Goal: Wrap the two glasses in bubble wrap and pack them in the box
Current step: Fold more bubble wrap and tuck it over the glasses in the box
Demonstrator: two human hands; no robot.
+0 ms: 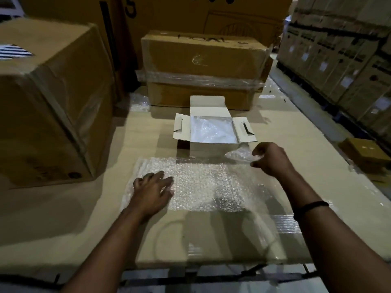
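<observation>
Lying under left hand (pixel 152 192) is bubble wrap (pixel 203 182) (box (pixel 206 105) beyond).

Open white box (pixel 206 105) on the desk (pixel 63 208), bubble wrap (pixel 201 185) flat just in front of the box, left hand (pixel 152 191) resting on it, right hand (pixel 270 159) curled at the corner nearest the box, grip unclear

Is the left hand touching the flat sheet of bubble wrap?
Touching. The head view shows the left hand lying palm down on the left part of the bubble wrap, with its straight fingers resting on the sheet.
</observation>
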